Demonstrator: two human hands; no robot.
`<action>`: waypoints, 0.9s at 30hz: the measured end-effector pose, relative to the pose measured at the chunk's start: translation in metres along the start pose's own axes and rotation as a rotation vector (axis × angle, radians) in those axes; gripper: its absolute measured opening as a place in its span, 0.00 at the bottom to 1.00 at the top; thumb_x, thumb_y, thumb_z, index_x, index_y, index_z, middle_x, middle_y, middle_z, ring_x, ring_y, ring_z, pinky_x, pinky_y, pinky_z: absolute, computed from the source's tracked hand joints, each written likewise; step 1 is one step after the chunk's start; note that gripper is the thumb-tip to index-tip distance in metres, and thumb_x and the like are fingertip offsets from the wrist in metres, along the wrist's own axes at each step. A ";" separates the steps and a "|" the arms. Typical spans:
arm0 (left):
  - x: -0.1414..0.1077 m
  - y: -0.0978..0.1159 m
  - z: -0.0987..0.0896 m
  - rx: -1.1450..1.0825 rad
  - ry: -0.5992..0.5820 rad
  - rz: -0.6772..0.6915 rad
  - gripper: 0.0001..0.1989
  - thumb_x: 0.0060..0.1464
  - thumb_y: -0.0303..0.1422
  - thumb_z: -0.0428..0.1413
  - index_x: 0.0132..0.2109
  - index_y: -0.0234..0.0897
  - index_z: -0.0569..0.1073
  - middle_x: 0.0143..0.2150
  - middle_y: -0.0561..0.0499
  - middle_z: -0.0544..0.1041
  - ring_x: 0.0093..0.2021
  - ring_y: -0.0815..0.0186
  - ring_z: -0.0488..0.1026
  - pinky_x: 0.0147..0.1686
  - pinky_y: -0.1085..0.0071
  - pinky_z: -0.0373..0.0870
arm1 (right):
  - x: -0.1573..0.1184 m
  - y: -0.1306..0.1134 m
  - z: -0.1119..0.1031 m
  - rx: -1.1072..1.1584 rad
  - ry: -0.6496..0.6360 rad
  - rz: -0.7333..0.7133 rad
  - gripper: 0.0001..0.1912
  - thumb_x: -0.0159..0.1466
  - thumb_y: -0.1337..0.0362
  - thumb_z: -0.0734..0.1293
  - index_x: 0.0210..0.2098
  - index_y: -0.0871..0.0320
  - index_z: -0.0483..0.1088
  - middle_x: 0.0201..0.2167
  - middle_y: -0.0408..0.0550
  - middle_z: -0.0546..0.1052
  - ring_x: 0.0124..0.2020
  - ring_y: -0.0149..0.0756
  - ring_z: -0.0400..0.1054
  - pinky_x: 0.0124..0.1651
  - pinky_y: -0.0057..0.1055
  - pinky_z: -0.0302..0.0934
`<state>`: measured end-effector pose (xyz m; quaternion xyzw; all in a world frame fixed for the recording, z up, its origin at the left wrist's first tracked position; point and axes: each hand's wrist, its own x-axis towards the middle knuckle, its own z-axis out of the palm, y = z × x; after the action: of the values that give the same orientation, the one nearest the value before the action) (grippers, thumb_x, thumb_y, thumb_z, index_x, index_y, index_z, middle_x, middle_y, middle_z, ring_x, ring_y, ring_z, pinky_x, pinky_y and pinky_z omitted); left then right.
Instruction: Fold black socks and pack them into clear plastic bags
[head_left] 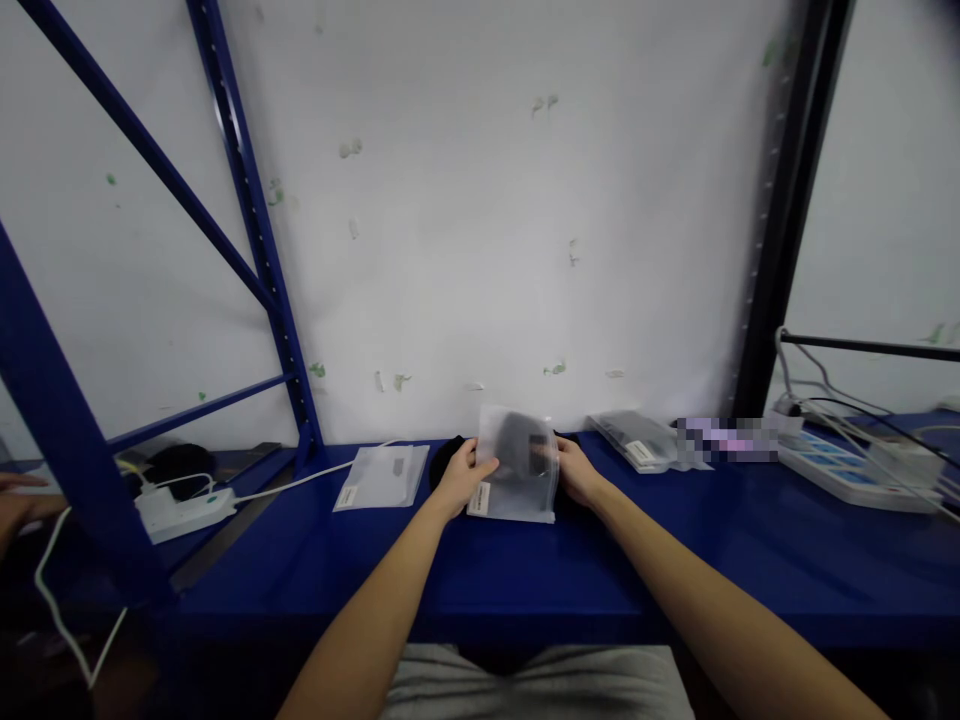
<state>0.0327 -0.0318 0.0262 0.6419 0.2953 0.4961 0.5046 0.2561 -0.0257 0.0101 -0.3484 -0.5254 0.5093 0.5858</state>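
Between my two hands a frosted zip bag [514,490] stands tilted up over the blue shelf. Something dark shows through its upper part; its kind is unclear. My left hand [459,482] grips the bag's left edge, thumb across the front, just above a small white label. At the right edge my right hand [576,472] holds the bag, its fingers partly behind the plastic. Black items [444,465] lie behind the hands, mostly hidden. To the left, another frosted bag [384,478] with a label lies flat on the shelf.
More bags [637,440] are stacked at the right, beside a blurred purple item [727,438]. A large power strip [847,470] with cables lies further right. Left, a white power strip [187,513] sits behind a blue post [67,430]. Another person's hand [19,505] shows at the far left.
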 end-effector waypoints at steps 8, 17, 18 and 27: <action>0.014 -0.007 -0.023 0.136 0.211 -0.028 0.15 0.65 0.36 0.56 0.55 0.34 0.70 0.49 0.46 0.75 0.42 0.62 0.76 0.42 0.61 0.76 | 0.001 -0.003 -0.006 -0.063 0.071 0.068 0.13 0.69 0.56 0.65 0.45 0.61 0.72 0.38 0.45 0.77 0.33 0.33 0.73 0.37 0.34 0.70; 0.013 0.018 -0.090 0.511 0.600 -0.055 0.16 0.65 0.37 0.56 0.56 0.35 0.70 0.53 0.44 0.73 0.47 0.59 0.75 0.45 0.58 0.75 | 0.007 -0.001 -0.016 -0.099 0.164 0.103 0.15 0.68 0.58 0.66 0.50 0.59 0.70 0.48 0.49 0.75 0.42 0.38 0.73 0.44 0.39 0.71; 0.010 0.021 -0.098 0.576 0.659 -0.066 0.16 0.65 0.37 0.56 0.56 0.35 0.70 0.53 0.44 0.73 0.48 0.58 0.74 0.46 0.56 0.74 | 0.007 -0.001 -0.017 -0.098 0.166 0.108 0.15 0.68 0.58 0.66 0.51 0.59 0.70 0.48 0.49 0.75 0.42 0.38 0.72 0.44 0.39 0.71; -0.006 0.018 -0.098 1.059 0.640 -0.027 0.22 0.65 0.33 0.55 0.63 0.36 0.64 0.67 0.38 0.59 0.67 0.46 0.55 0.63 0.39 0.51 | 0.007 0.002 -0.013 -0.106 0.118 0.121 0.14 0.69 0.58 0.66 0.50 0.60 0.70 0.46 0.49 0.75 0.41 0.36 0.73 0.43 0.38 0.71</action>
<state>-0.0633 -0.0078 0.0414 0.6209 0.6461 0.4438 0.0101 0.2675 -0.0172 0.0072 -0.4393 -0.4941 0.4938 0.5649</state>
